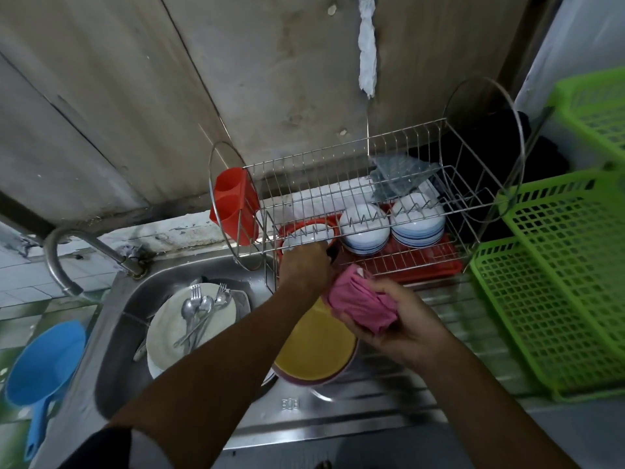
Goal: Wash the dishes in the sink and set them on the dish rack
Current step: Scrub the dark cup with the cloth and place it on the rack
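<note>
l hand (306,265) grips bowl (311,231) in rack (338,184), r hand (402,330) cloth (358,302).

The picture is rather dim, with soft, even light and no hard shadows. The brightest colours are on the right, where the green baskets (558,282) look vivid, and the pink cloth (358,299) in the right hand (406,319) is also saturated. The steel sink (111,333) gives weak grey reflections, but its left inner wall lies in deep shadow. The corner behind the dish rack (304,164) at the right is almost black. The wide lens bends the lines of the wall (135,96) and stretches the edges. The blue scoop (44,363) at the left border is blurred. The left hand (306,269) and the white bowl (309,233) it holds are slightly soft.
</note>
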`<state>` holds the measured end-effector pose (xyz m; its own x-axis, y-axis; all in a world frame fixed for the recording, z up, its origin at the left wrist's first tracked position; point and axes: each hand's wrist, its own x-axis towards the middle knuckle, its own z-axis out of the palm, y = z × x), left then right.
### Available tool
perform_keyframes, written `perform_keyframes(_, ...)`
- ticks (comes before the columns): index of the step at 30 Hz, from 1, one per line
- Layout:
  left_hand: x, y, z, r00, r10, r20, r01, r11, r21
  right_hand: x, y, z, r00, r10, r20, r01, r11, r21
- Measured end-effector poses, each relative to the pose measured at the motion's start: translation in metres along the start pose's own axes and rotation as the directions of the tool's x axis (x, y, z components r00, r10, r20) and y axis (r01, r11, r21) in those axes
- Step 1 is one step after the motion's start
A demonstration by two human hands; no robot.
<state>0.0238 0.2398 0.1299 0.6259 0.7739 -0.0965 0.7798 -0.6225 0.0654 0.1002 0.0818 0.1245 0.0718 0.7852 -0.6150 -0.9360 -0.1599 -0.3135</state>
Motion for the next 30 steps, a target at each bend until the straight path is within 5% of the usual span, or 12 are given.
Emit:
perform_keyframes(10,0.032,-0.008,0.035,0.996,-0.069,-0.058,0.064,0.994,-0.091,-0.011,-0.008,-0.016,1.000,-0.018,0.015,0.017,0.999,0.049)
perform_keyframes(16,-0.038,-0.015,0.014,0.998,-0.007,-0.056,-0.027,0.805,-0.592,-0.021,-0.005,-0.008,0.999,0.011,0.043,-0.011,1.000,0.016)
perform_keyframes(19,-0.096,-0.024,-0.003,0.974,0.064,-0.218,-0.178,0.811,-0.557,-0.020,0.003,0.005,0.997,0.062,0.053,-0.061,0.998,-0.015)
perform_keyframes(24,-0.153,-0.048,-0.019,0.787,0.398,-0.472,-0.567,0.769,-0.296,-0.013,0.042,0.051,0.979,0.156,0.128,-0.141,0.983,-0.121)
perform_keyframes(30,-0.175,-0.084,-0.005,0.845,0.009,-0.535,-0.309,0.824,-0.475,-0.004,0.103,0.090,0.955,0.246,0.165,-0.226,0.965,-0.130)
